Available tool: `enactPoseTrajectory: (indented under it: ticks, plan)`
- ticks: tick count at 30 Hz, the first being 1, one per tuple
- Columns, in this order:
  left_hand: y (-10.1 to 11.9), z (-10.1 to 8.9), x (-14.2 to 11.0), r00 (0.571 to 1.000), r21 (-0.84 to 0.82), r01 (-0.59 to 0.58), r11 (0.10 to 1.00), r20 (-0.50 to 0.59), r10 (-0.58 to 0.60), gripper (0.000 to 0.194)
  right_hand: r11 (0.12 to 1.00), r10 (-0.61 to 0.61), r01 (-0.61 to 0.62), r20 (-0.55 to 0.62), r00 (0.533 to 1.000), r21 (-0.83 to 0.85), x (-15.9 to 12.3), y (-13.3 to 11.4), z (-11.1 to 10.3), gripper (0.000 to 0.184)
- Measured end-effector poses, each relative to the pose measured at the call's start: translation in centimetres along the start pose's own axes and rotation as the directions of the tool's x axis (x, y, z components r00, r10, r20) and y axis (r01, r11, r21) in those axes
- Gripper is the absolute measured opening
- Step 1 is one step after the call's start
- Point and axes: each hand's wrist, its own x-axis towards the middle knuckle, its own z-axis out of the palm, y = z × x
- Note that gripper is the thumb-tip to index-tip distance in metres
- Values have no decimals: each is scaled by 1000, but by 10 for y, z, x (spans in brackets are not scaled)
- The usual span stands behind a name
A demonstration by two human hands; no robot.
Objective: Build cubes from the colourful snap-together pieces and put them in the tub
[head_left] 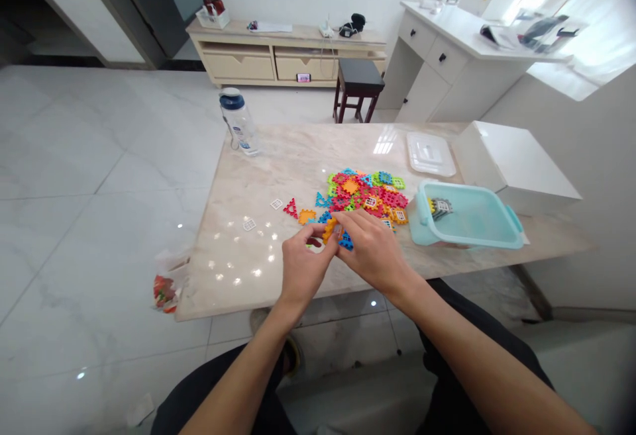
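Note:
Close together over the near side of the table, my left hand (305,259) and my right hand (370,246) both grip an orange toothed building piece (328,230). Fingers and thumbs pinch it from either side, and part of it is hidden. Just behind my hands spreads a pile of interlocking plastic pieces (350,187) in red, orange, blue and green. A red triangle piece (290,208) and another orange piece (307,216) lie left of the pile. Blue pieces (346,241) show beneath my right hand.
Two white window pieces (249,224) lie on the marble-look table (233,190). A water bottle (241,122) stands at the far left corner. To the right are a turquoise tub (477,216) holding a few pieces, a clear lid (430,154) and a white box (517,160).

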Motion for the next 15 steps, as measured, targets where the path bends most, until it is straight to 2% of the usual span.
enactPoseTrajectory:
  ticks: [2, 4, 8, 10, 12, 15]
  plan:
    - [-3, -8, 3, 999, 30, -11, 1000, 36, 9, 16, 998, -34, 30, 67, 997, 63, 0, 4, -3, 42]
    - [-6, -16, 5, 993, 71, -74, 995, 101, 67, 13, 989, -52, 34, 131, 990, 142, 0, 10, -10, 39]
    - [-7, -29, 6, 947, 130, -258, 957, 230, 224, 10, 972, 5, -51, 195, 981, 229, -2, 17, -23, 20]
    - [-6, -32, 5, 929, 136, -297, 945, 271, 253, 11, 970, 48, -98, 219, 974, 224, -2, 16, -25, 15]
    - [-7, -32, 6, 924, 117, -280, 953, 304, 234, 13, 966, 98, -150, 238, 966, 212, -1, 13, -24, 12]
    - [-10, -31, 10, 929, 38, -153, 988, 348, 130, 18, 936, 191, -252, 245, 950, 246, 1, 9, -20, 11]
